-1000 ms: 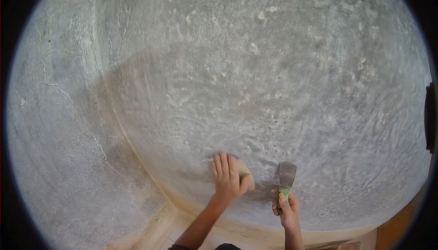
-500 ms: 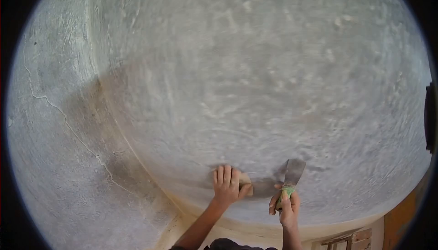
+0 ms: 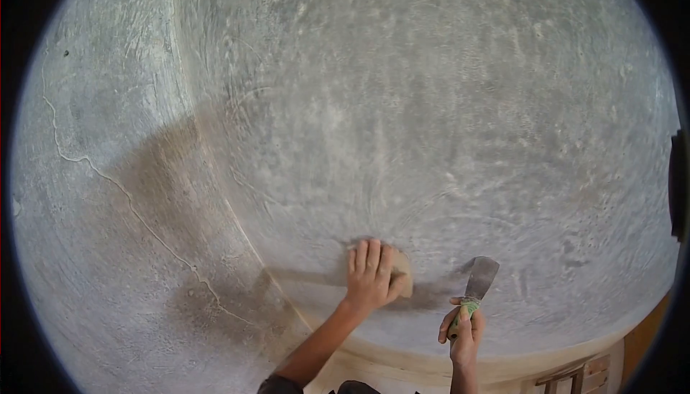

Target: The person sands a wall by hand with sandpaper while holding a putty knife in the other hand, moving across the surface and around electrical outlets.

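Observation:
My left hand (image 3: 370,279) presses a tan pad (image 3: 403,275) flat on the grey plastered wall (image 3: 431,142), fingers close together over it. The pad's right part shows beside the thumb, and the rest is hidden under the fingers. To the right, my right hand (image 3: 463,331) is wrapped round the green handle of a putty knife (image 3: 481,277). The knife's wide grey blade points up and slightly right, close to the wall. Whether the blade touches the wall I cannot tell.
A corner seam runs down the left side, and the adjoining wall (image 3: 108,250) has a long, wavy crack. At the bottom right are a wooden frame-like object (image 3: 575,379) and a brown surface (image 3: 645,331). A dark object (image 3: 678,186) stands at the right edge.
The view has shifted, with the corner and crack now further right. My left hand and the pad are slightly higher and further right in view; the putty knife has also moved right and tilted more.

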`<state>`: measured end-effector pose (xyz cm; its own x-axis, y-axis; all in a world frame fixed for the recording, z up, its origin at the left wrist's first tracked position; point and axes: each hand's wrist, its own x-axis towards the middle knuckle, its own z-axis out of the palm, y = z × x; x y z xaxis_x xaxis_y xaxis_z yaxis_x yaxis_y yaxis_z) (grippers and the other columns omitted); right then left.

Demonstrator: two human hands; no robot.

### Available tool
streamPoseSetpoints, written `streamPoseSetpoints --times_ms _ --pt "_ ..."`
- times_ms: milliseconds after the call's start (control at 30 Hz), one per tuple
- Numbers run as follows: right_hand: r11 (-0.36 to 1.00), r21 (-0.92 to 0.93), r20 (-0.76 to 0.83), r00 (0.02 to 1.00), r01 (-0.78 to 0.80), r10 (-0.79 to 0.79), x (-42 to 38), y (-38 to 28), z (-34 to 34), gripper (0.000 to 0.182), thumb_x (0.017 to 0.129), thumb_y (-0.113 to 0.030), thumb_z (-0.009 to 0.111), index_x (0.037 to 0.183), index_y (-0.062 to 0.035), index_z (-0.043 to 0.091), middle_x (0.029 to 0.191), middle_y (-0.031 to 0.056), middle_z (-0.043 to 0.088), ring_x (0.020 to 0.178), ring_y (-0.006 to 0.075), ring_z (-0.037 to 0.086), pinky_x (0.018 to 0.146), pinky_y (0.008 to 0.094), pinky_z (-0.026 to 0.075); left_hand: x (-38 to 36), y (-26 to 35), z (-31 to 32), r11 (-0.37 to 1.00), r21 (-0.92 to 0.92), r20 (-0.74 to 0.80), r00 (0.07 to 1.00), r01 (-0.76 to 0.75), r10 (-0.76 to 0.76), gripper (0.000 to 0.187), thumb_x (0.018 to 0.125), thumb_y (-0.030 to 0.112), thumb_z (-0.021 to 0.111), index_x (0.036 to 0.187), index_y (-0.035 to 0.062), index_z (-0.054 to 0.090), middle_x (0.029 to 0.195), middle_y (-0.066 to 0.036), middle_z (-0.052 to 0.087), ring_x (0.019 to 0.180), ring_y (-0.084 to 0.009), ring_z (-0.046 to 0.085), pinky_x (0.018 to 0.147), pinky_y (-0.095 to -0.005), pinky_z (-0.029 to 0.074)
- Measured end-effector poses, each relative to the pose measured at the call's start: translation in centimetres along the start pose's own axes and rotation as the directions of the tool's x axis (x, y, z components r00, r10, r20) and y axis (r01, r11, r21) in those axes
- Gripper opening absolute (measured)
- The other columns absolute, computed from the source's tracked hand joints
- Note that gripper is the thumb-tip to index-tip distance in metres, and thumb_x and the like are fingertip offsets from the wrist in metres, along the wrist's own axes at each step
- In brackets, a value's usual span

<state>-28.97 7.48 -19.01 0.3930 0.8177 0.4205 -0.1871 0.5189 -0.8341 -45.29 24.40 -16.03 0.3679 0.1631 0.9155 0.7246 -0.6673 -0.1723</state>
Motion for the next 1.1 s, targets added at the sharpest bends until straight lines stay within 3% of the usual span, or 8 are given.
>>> streamPoseSetpoints --times_ms 33,167,267,367,533,700,900,1100 --pt "1.000 -0.009 0.004 1.000 -0.002 0.002 -0.1 -0.1 0.0 0.033 0.098 -0.026 0.043 0.112 0.0041 0.050 0.061 0.0067 0.055 0.043 0.0105 0.049 0.039 0.0222 0.034 0.3 -1.5 -0.1 0.996 0.032 -0.025 0.996 -0.083 0.084 0.071 0.095 0.036 0.034 0.144 -0.0092 0.010 0.151 -0.030 0.007 0.140 -0.0475 0.004 0.112 -0.0577 0.005" --pt "0.997 -0.067 -0.031 0.999 -0.023 0.021 0.0 -0.6 0.4 0.033 0.099 -0.027 0.042 0.111 0.0028 0.050 0.060 0.0061 0.054 0.041 0.0105 0.046 0.038 0.0226 0.034 10.0 -10.2 -4.8 0.974 0.079 -0.147 0.969 0.213 -0.200 0.064 0.097 0.032 0.026 0.146 -0.0063 0.008 0.153 -0.027 0.003 0.143 -0.0392 0.002 0.115 -0.0497 0.005" --pt "0.998 -0.061 -0.036 0.999 -0.028 0.026 0.1 -0.8 0.6 0.033 0.099 -0.027 0.042 0.110 0.0026 0.050 0.060 0.0060 0.054 0.041 0.0104 0.046 0.038 0.0226 0.034 10.2 -9.7 -5.6 0.936 0.041 -0.176 0.924 0.351 -0.339 0.064 0.097 0.029 0.024 0.146 -0.0066 0.004 0.153 -0.025 0.000 0.143 -0.0366 -0.001 0.116 -0.0453 0.005" --pt "0.998 -0.040 -0.034 0.998 -0.047 0.046 0.1 -0.5 1.1 0.033 0.099 -0.027 0.043 0.110 0.0031 0.051 0.060 0.0060 0.055 0.042 0.0100 0.047 0.039 0.0220 0.033 2.4 -3.9 -2.0 0.897 -0.026 -0.020 0.897 0.442 -0.442 0.069 0.093 0.025 0.031 0.142 -0.0155 0.003 0.150 -0.034 0.000 0.140 -0.0473 -0.001 0.114 -0.0542 0.001" --pt "0.993 -0.087 0.038 0.996 -0.080 0.083 0.4 -0.5 0.8 0.035 0.099 -0.031 0.042 0.110 0.0014 0.050 0.059 0.0063 0.051 0.042 0.0113 0.044 0.038 0.0234 0.035 -3.1 -1.8 0.1 0.963 -0.116 0.007 0.970 0.243 -0.244 0.075 0.089 0.024 0.041 0.140 -0.0180 0.006 0.145 -0.042 0.002 0.134 -0.0592 0.001 0.107 -0.0655 0.002" --pt "0.996 -0.083 0.064 0.997 -0.028 0.034 1.2 -1.2 1.5 0.037 0.099 -0.031 0.042 0.111 0.0029 0.049 0.059 0.0057 0.054 0.042 0.0097 0.047 0.039 0.0219 0.032 5.6 -14.6 -4.3 0.886 -0.032 -0.187 0.868 0.462 -0.459 0.065 0.097 0.029 0.029 0.145 -0.0086 0.004 0.153 -0.026 0.003 0.143 -0.0385 0.002 0.116 -0.0479 0.002" --pt "0.985 -0.158 0.035 0.997 -0.063 0.069 0.2 0.1 3.1 0.038 0.099 -0.033 0.042 0.111 0.0031 0.049 0.060 0.0059 0.053 0.042 0.0103 0.046 0.039 0.0222 0.033 2.5 -13.9 -3.3 0.804 -0.139 -0.232 0.770 0.578 -0.594 0.064 0.098 0.029 0.024 0.144 -0.0106 0.005 0.152 -0.029 0.002 0.142 -0.0413 0.001 0.115 -0.0488 0.001" --pt "0.986 -0.164 -0.131 0.991 -0.040 0.019 0.5 2.2 7.5 0.037 0.099 -0.031 0.041 0.110 0.0032 0.049 0.059 0.0061 0.051 0.041 0.0112 0.044 0.038 0.0227 0.035 -0.3 -15.5 -3.6 0.894 -0.049 -0.132 0.884 0.446 -0.449 0.071 0.096 0.035 0.029 0.143 -0.0132 0.004 0.151 -0.032 0.003 0.141 -0.0447 0.002 0.114 -0.0525 0.003"
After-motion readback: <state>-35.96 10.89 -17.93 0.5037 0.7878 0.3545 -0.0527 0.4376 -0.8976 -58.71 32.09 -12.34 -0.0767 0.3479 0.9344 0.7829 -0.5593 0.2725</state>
